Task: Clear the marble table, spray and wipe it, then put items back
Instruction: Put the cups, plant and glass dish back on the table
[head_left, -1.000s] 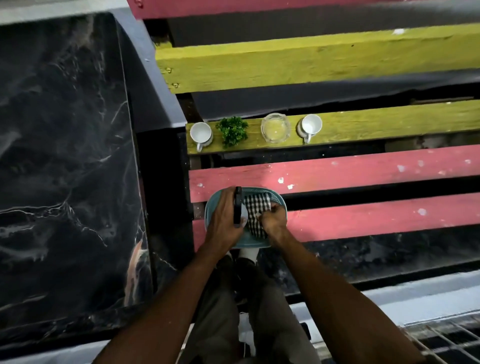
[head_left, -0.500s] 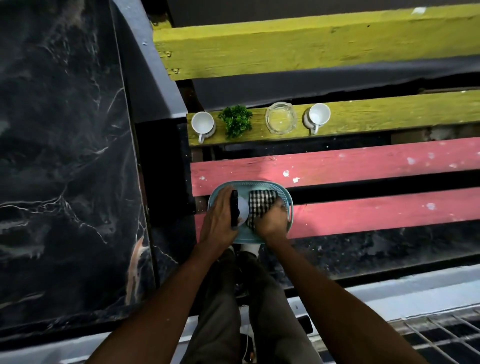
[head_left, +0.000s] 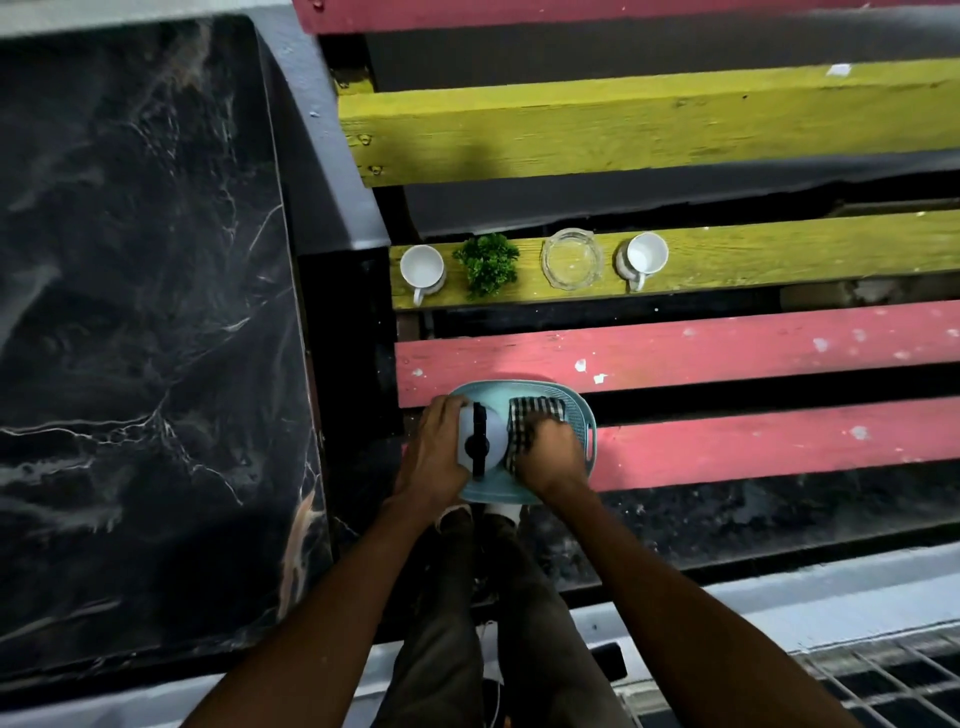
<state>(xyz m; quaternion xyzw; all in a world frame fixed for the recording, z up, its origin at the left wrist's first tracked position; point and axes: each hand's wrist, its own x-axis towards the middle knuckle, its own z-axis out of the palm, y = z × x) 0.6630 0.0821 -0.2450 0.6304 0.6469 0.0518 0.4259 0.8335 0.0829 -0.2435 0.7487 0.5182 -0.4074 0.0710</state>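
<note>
- I judge the step in hand to be lifting the spray and cloth out of the pale blue plastic basket (head_left: 584, 415), low in the middle of the frame, so I can spray and wipe.
- To do it well, I should raise the white spray bottle with the black trigger head (head_left: 480, 439) straight up, clear of the rim, and gather the whole black-and-white checked cloth (head_left: 535, 413) so no corner drags.
- My left hand (head_left: 434, 452) curls round the bottle's left side and holds it.
- My right hand (head_left: 550, 452) is bunched on the cloth, fingers curled into it, gripping.
- The black marble table with white veins (head_left: 145, 322) fills the left of the frame, bare as far as I can see.
- Two white cups (head_left: 422, 266), a small green plant (head_left: 487, 262) and a clear glass dish (head_left: 571, 258) stand on the yellow wooden plank (head_left: 779, 254) above centre.
</note>
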